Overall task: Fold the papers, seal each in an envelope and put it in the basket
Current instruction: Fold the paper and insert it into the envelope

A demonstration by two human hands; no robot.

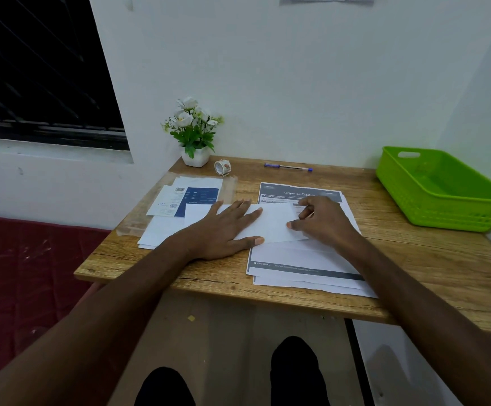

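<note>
Paper (270, 222), folded, lies on the table (414, 244) across the sheet stack (303, 259), pinned under the flat, straight-fingered left hand (223, 230). Right hand (320, 219) curls its fingers onto the paper's right end, apparently creasing it. Best to keep the left palm firm and run the crease outward. Basket (443, 189) sits well right of both hands.

Our left hand (223, 230) flat, fingers spread, pressing down — right hand (320, 221) beside its fingertips, fingers curled, pinching.

Wooden table (414, 265) bears papers (306, 259), envelopes (179, 200), basket (443, 212), pen (288, 167), tape (222, 167), flowerpot (196, 156).
</note>
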